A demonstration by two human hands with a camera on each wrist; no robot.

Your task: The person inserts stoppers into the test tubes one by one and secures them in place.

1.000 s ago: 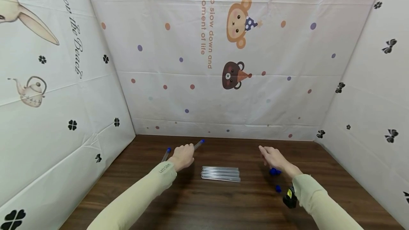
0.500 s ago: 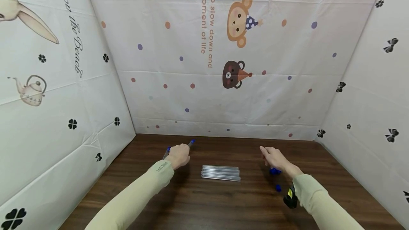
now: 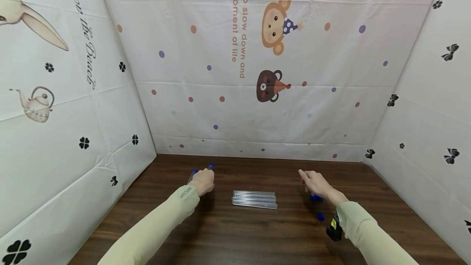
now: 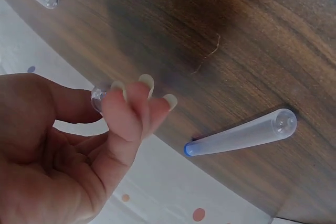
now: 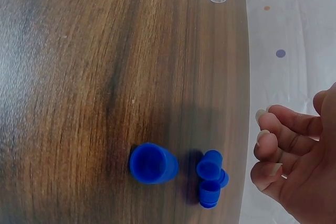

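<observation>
My left hand [image 3: 203, 181] grips a clear test tube [image 4: 97, 99] between thumb and curled fingers. Its rounded end shows at the fingertips in the left wrist view, and its blue cap [image 3: 211, 166] peeks out beyond the hand in the head view. Beside that hand, a second capped test tube [image 4: 239, 134] lies on the table, its blue cap away from the wrist camera. On the right, my right hand [image 3: 315, 182] hovers with loosely bent fingers and nothing in them. Close by it are several small blue caps [image 5: 210, 169], plus one separate blue cap [image 5: 152, 163].
A row of several clear tubes [image 3: 254, 199] lies mid-table, between the hands. Near the right sleeve sits a small black-and-yellow object [image 3: 334, 229], partly covered by the cuff. Printed white sheets [image 3: 235, 117] wall the brown wooden table [image 3: 235, 236] at the back and both sides.
My left hand has moved left with the held test tube, toward the capped tube lying there. The right hand stays where it was.
</observation>
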